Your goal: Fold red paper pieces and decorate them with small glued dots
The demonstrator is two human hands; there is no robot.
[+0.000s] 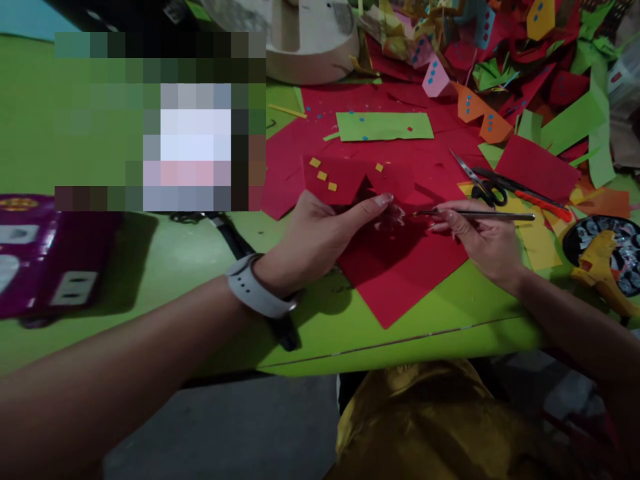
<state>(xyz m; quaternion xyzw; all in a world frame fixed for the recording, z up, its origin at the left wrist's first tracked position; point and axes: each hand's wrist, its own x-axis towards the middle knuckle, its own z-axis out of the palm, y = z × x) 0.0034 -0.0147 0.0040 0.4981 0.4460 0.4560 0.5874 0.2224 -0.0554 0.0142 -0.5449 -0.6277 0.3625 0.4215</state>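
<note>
My left hand (325,230), with a pale watch strap on its wrist, grips a folded red paper piece (345,189) between thumb and fingers. Small yellow paper squares (323,176) sit on that piece, and another yellow square (379,167) lies to its right. My right hand (483,240) is closed around a thin, dark brush-like stick (500,215), held nearly level, its tip pointing toward my left thumb. Below both hands is a larger red sheet (387,293). A pale, shiny patch between the hands is too blurred to make out.
Scissors (483,183) and an orange-and-black cutter (543,201) lie right of my hands. A green paper strip (385,127) is ahead, with colourful paper garlands (470,107) piled beyond. A purple box (45,257) stands left, a yellow tape dispenser (603,260) right.
</note>
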